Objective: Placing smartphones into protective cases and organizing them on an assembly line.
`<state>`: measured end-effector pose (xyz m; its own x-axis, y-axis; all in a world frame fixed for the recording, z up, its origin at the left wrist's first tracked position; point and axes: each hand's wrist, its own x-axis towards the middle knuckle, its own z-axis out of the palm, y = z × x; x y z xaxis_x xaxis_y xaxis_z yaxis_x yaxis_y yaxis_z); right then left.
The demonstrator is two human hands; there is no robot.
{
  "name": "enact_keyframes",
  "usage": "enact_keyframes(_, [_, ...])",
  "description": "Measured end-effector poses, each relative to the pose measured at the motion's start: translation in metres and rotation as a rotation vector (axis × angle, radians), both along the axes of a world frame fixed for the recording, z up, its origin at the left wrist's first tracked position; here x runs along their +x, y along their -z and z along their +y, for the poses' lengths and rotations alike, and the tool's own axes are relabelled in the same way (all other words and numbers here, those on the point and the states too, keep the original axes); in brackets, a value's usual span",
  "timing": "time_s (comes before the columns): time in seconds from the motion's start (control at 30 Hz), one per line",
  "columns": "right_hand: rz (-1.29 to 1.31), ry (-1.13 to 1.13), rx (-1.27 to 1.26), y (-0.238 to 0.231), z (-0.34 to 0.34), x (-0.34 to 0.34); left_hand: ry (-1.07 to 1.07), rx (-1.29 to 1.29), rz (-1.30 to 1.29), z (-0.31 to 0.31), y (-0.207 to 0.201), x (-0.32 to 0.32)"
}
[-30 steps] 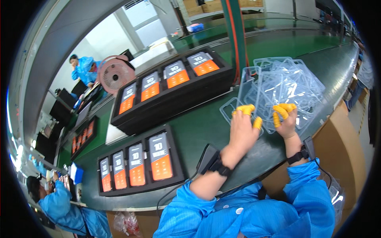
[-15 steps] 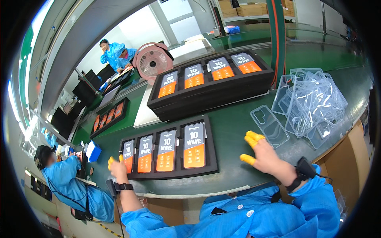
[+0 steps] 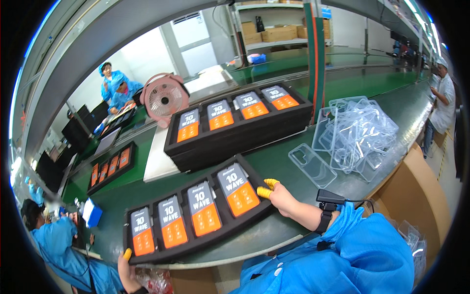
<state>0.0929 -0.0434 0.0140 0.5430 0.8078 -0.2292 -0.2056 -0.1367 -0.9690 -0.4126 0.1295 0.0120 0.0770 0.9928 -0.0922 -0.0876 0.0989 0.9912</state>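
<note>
A black foam tray (image 3: 196, 240) slants across the near part of the bench, its right end farther from me than its left. Several phones with grey-and-orange screen films, such as this phone (image 3: 203, 208), lie face up in its slots. At the tray's near left corner my left hand (image 3: 125, 272) grips the edge, one finger in a yellow cot showing and the others hidden. My right hand (image 3: 286, 202), also with yellow finger cots, holds the right end. Whether the tray's underside touches the bench, I cannot tell.
Behind it stands a stack of black foam trays (image 3: 240, 139) with similar phones on top. Clear phone cases (image 3: 362, 137) are heaped at right, one loose case (image 3: 312, 165) beside them. A pink fan (image 3: 165, 100), another phone tray (image 3: 111, 166) and a cardboard box (image 3: 416, 196) surround the bench.
My right hand has moved left from beside the loose case onto the tray's right end. The tray has turned, its left end swinging toward me. The whole view has shifted too.
</note>
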Motion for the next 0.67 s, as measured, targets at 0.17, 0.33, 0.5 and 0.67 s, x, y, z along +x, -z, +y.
enact_keyframes(0.17, [-0.219,-0.050,0.078,-0.041,-0.054,-0.003,0.097,0.230,-0.223,-0.031,-0.055,0.012])
enact_keyframes(0.33, [0.102,0.011,0.466,-0.106,-0.077,0.055,0.176,0.370,-0.215,-0.016,-0.123,0.039])
enact_keyframes(0.5, [0.270,0.179,0.691,-0.148,-0.010,0.137,0.191,0.367,-0.280,0.103,-0.135,0.170])
enact_keyframes(0.67, [-0.139,0.780,0.616,-0.094,0.067,0.268,-0.237,0.866,0.115,0.192,-0.109,0.336])
